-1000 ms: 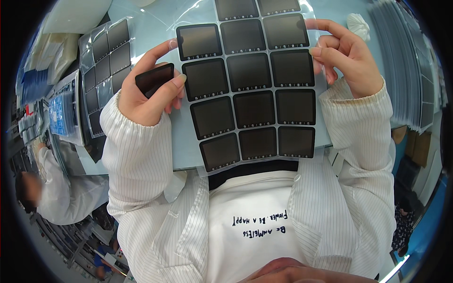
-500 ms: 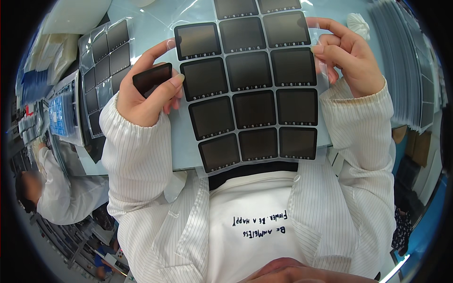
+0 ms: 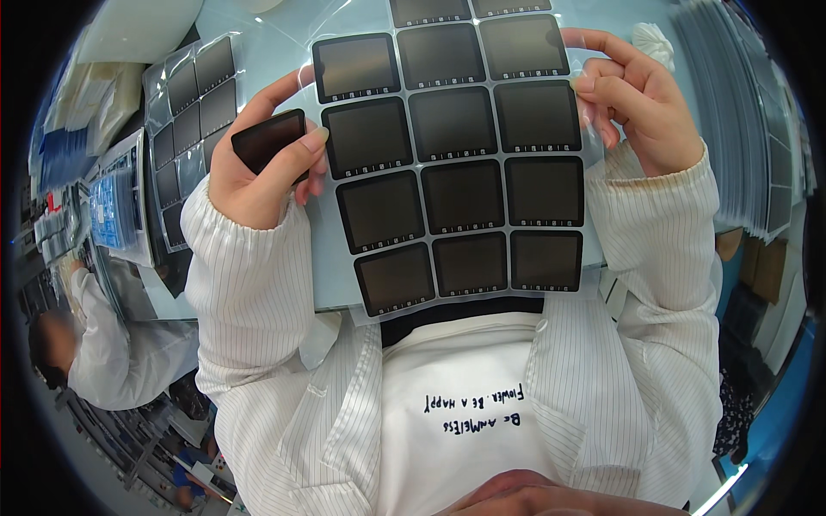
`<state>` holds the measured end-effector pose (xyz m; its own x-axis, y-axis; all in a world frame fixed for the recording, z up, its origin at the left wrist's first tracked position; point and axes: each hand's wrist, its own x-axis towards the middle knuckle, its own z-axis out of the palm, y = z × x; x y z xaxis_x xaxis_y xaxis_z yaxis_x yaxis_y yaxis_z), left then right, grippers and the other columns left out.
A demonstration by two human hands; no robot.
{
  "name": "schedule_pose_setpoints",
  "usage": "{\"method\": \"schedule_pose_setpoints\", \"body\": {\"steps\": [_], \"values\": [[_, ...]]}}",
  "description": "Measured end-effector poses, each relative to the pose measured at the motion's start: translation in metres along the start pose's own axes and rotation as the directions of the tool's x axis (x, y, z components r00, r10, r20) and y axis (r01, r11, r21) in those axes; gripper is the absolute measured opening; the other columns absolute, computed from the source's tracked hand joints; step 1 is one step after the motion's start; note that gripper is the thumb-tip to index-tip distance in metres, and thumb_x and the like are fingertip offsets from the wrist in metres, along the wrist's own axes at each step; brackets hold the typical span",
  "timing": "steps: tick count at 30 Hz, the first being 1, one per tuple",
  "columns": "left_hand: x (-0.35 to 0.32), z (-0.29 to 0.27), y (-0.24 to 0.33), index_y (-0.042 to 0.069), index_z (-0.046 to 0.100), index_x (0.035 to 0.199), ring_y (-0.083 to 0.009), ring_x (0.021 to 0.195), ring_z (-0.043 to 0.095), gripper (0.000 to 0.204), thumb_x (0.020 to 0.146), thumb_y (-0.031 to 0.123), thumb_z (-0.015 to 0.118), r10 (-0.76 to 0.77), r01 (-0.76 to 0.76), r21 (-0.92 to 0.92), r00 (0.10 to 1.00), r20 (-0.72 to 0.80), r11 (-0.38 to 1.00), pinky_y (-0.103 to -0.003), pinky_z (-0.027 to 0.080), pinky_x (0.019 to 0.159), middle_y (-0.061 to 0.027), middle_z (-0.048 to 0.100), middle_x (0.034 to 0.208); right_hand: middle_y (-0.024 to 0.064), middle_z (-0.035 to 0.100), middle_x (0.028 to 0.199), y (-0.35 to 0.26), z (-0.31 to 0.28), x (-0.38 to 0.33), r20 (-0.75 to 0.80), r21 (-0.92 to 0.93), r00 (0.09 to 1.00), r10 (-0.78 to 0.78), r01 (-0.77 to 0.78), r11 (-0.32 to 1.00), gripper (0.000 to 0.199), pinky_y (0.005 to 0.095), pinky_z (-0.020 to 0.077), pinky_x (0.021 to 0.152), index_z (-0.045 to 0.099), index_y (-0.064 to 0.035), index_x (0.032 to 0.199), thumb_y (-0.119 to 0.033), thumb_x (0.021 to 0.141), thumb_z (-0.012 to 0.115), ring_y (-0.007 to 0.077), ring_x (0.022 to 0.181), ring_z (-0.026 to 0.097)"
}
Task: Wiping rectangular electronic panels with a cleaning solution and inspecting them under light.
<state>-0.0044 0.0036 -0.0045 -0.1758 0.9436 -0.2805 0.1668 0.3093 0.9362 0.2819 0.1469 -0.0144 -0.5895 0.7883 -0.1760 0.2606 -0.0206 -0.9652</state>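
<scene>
Between my hands is a clear plastic sheet (image 3: 416, 163) carrying rows of dark glossy rectangular panels (image 3: 463, 197), each with small light marks along its lower edge. It is raised toward me, its near edge in front of my shirt; its far end leaves the picture. My left hand (image 3: 271, 176) grips the sheet's left edge with thumb and fingers. A loose dark panel (image 3: 268, 140) also sits in that hand, between the thumb and the index finger. On the other side, my right hand (image 3: 641, 107) pinches the right edge; some of its fingers are behind the sheet.
Another sheet of dark panels (image 3: 185, 125) lies on the table at left. Stacked packs (image 3: 77, 103) and a blue plastic-wrapped bundle (image 3: 112, 206) stand beyond it. At right are a tall stack of clear sheets (image 3: 731, 120) and a crumpled white wad (image 3: 654, 45). A co-worker (image 3: 120, 361) sits at left.
The held sheet has shifted slightly to the left, its upper rows a little higher in view. My left hand and the loose panel have moved slightly left with it. Both grips stay on the sheet.
</scene>
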Motion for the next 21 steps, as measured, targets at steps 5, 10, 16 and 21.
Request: {"method": "schedule_pose_setpoints", "body": {"steps": [5, 10, 16, 21], "values": [[0.0003, 0.0009, -0.0006, -0.001, 0.04, 0.13, -0.0106, 0.052, 0.052, 0.051, 0.082, 0.008, 0.054, 0.009, -0.009, 0.009, 1.0, -0.004, 1.0, -0.022, 0.04, 0.048, -0.0028, 0.056, 0.064, 0.0002, 0.053, 0.059, -0.0005, 0.0011, -0.0001, 0.004, -0.007, 1.0, 0.003, -0.003, 1.0, 0.042, 0.0142, 0.0375, 0.042, 0.048, 0.0034, 0.122, -0.012, 0.084, 0.056, 0.004, 0.043, 0.048], [0.0003, 0.0007, -0.0008, -0.002, 0.041, 0.13, -0.01, 0.052, 0.052, 0.051, 0.083, 0.009, 0.055, 0.024, -0.024, 0.019, 1.0, -0.007, 1.0, -0.022, 0.04, 0.048, -0.0025, 0.056, 0.064, 0.0006, 0.053, 0.059, 0.0014, 0.0001, -0.0002, 0.009, 0.001, 1.0, 0.001, -0.001, 1.0, 0.041, 0.0145, 0.0374, 0.043, 0.048, 0.0036, 0.122, -0.011, 0.084, 0.056, 0.0038, 0.043, 0.048], [0.0008, -0.0002, -0.0024, -0.002, 0.042, 0.129, -0.0099, 0.052, 0.052, 0.05, 0.083, 0.009, 0.056, 0.032, -0.032, 0.032, 0.999, -0.001, 0.999, -0.022, 0.041, 0.048, -0.0024, 0.056, 0.064, 0.001, 0.054, 0.06, 0.0035, -0.0012, 0.0003, 0.018, 0.008, 1.0, -0.016, 0.016, 1.0, 0.04, 0.0146, 0.0365, 0.043, 0.049, 0.0029, 0.121, -0.01, 0.084, 0.057, 0.0038, 0.042, 0.046], [0.0013, -0.0008, -0.0036, -0.002, 0.042, 0.129, -0.0099, 0.052, 0.052, 0.049, 0.083, 0.009, 0.056, 0.038, -0.038, 0.049, 0.999, -0.004, 0.998, -0.022, 0.041, 0.048, -0.0027, 0.056, 0.064, 0.0018, 0.056, 0.061, 0.0007, 0.0013, -0.0008, 0.002, -0.014, 1.0, 0.006, -0.006, 1.0, 0.04, 0.0152, 0.0366, 0.043, 0.05, 0.0013, 0.121, -0.011, 0.083, 0.058, 0.0037, 0.043, 0.046]]}}
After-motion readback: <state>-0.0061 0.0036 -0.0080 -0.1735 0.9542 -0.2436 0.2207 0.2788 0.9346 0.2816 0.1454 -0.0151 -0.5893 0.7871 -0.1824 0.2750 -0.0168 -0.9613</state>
